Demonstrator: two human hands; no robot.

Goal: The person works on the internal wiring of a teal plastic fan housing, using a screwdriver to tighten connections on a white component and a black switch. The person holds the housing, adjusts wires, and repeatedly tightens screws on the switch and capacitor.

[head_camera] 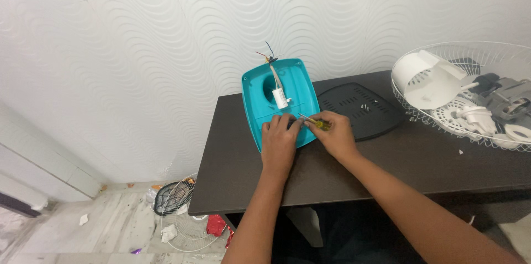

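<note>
The teal plastic base lies upside down at the back of the dark surface, so its inside faces up. The left hand presses flat on its near edge to keep it from sliding. The right hand is curled around a yellow screwdriver, its tip pointing into the base. A white capacitor with wires sits inside. A black cover lies beside it, and a white fan grille holds loose fan parts.

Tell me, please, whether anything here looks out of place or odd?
Yes. Bare wires stick out loose from the top of the teal base. Small screws lie scattered on the black plate, and a fan grille sits on the floor among litter.
</note>
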